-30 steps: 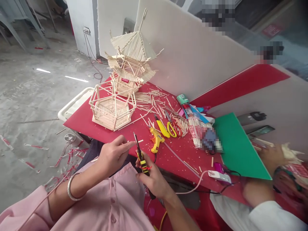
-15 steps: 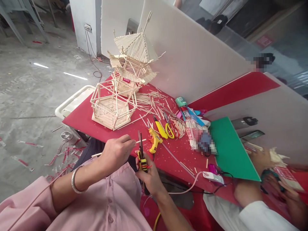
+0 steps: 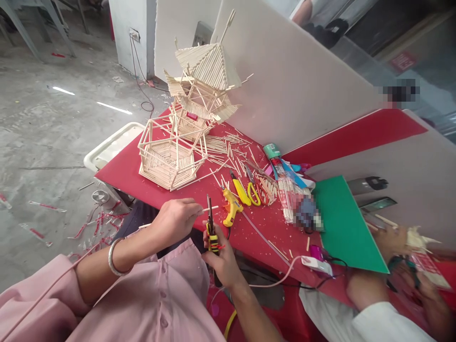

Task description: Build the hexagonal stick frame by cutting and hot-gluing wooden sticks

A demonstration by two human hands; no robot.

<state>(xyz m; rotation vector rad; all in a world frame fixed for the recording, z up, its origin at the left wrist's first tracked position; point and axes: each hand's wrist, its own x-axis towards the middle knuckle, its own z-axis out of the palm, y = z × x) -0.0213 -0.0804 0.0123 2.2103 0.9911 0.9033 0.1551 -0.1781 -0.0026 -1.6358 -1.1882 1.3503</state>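
Observation:
My left hand (image 3: 176, 219), with a bangle on its wrist, pinches a thin wooden stick (image 3: 211, 208). The stick's tip lies at the dark, narrow jaws of the pliers (image 3: 213, 241), which have yellow-and-black grips. My right hand (image 3: 223, 259) is wrapped around those grips and holds the tool upright in front of my shirt. Whether the jaws touch the stick is hard to make out. Beyond my hands, a hexagonal stick frame (image 3: 167, 164) rests on the red table (image 3: 121, 175). Behind it stands a tiered stick tower (image 3: 204, 71) with sloped roofs.
A yellow glue gun (image 3: 232, 207), a yellow cutter knife (image 3: 241, 188) and yellow-handled scissors (image 3: 253, 194) lie right of my hands. Loose sticks (image 3: 228, 147) spread behind them. A green board (image 3: 351, 223) lies farther right, near another person's arm (image 3: 366, 287). Wrappers litter the floor.
The view has shifted slightly, so the table and its things appear a little to the right. Both hands keep the same hold on the stick and the pliers.

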